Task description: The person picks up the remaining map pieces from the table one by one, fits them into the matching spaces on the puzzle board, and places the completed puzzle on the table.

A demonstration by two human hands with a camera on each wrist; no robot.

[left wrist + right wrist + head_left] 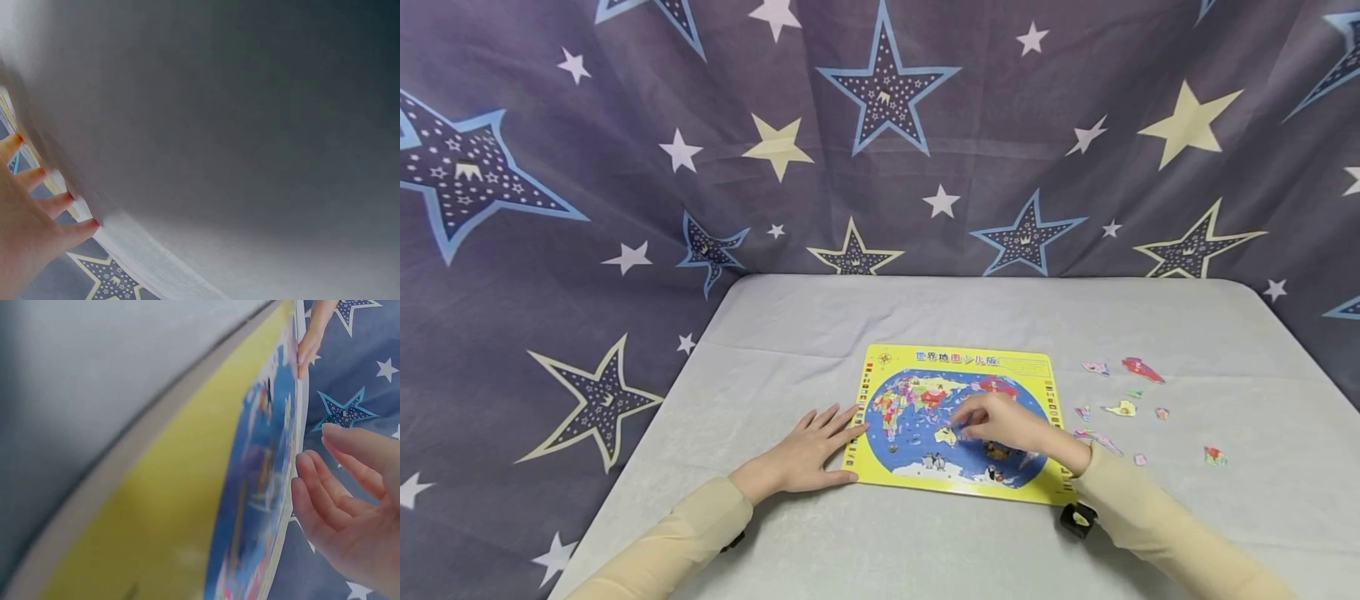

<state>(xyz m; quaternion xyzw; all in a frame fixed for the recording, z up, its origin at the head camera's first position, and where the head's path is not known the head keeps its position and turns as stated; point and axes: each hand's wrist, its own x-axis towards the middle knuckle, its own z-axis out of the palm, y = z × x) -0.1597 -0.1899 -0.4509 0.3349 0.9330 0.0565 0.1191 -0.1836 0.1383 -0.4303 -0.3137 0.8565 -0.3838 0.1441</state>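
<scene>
A yellow-bordered world map puzzle board [1022,493] lies on the table, with a blue ocean and coloured land pieces set in it. My left hand [805,454] rests with spread fingers at the board's left edge, some fingertips on its border. Over the middle of the map is my right hand [1000,421], its fingers bent downward beside the pale yellow Australia piece [945,437]. In the right wrist view, the right hand's thumb and fingers [306,465] are apart, and no piece shows between them.
Several loose puzzle pieces lie right of the board, among them a red piece [1142,369], a pale yellow one [1122,408] and a red-green one [1214,456]. A grey cloth [790,333] covers the table. Behind hangs a star-patterned curtain [925,217].
</scene>
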